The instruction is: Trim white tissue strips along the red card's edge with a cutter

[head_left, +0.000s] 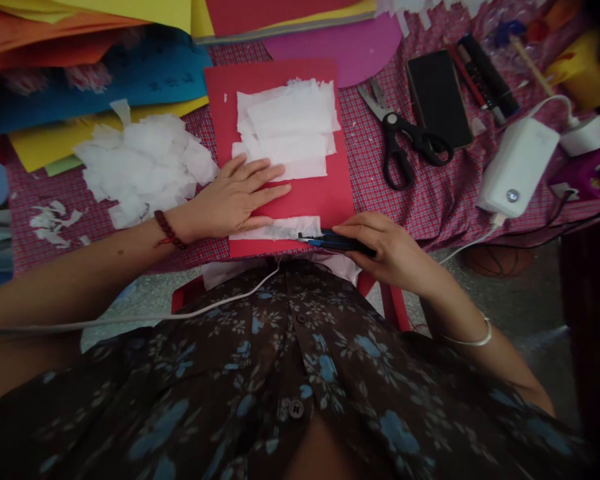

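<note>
A red sheet (pixel 280 201) lies in front of me on the checked cloth. My left hand (pixel 243 200) rests flat on it, palm down, fingers spread; its fingertips touch the lower edge of a stack of white paper pieces (pixel 290 123). Below, along the sheet's near edge, runs a white paper strip (pixel 285 228), with my left thumb at its upper side. My right hand (pixel 383 247) is closed around a slim blue-and-black tool (pixel 343 243) with a metal part near its tip. That tip points left and lies over the strip's right end; its exact kind is unclear.
A heap of white paper pieces (pixel 150 163) lies left, near small scraps (pixel 55 223). To the right are black-handled scissors (pixel 393 127), a phone (pixel 439 99), markers (pixel 485 77) and a white power bank (pixel 520 167) with cables. Coloured sheets (pixel 175 67) fill the back left.
</note>
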Tool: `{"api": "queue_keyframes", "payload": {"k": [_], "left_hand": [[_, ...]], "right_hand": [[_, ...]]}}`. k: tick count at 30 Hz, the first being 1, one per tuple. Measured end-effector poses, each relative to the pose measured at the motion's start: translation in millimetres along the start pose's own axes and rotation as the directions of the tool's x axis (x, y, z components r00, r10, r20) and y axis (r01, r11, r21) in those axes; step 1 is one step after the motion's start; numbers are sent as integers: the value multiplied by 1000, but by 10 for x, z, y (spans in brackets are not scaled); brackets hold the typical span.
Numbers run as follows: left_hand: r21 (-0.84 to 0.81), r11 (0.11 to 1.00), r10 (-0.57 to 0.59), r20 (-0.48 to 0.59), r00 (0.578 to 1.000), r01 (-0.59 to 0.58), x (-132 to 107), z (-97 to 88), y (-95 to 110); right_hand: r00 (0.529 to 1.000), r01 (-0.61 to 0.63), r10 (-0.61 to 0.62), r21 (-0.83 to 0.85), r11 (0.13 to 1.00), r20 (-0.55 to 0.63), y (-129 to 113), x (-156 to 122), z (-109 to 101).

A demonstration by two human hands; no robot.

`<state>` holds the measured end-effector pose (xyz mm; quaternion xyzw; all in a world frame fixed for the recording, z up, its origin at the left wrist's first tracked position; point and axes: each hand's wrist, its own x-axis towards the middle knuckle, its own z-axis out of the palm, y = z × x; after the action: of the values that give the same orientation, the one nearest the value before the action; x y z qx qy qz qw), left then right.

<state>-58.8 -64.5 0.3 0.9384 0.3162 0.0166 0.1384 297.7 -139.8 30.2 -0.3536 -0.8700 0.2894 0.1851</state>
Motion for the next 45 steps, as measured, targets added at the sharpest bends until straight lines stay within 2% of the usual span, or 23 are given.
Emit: {"api": "queue_keyframes", "payload": {"k": [12,16,23,27,32,37,45], "left_hand": [[-108,993,-42,-10,999,40,20,-46,50],[-94,995,-35,-8,999,34,16,-61,64],[-34,999,-10,-23,1000,9,16,-13,22],[-48,999,-15,-20,1000,15,20,0,8],[-46,999,-8,4,1000,8,14,-36,-3],[-22,999,51,32,998,-50,5,-71,-12],[-12,999,39,-4,999,-39,54,-51,-75]], "right_hand": [[998,38,-35,-42,998,54,47,179,36],[998,55,-50,-103,993,49,-31,191,52],[1000,-10,8,-177,984,-9,-387,-111,282],[996,-61,48,-170,984,-78,-475,-260,387],[991,-90,69,-188,978,-111,-488,-279,406],[991,-73,49,-196,978,-123,-459,-238,376],[993,-58,36,-193,980,-113,-396,-195,327]]}}
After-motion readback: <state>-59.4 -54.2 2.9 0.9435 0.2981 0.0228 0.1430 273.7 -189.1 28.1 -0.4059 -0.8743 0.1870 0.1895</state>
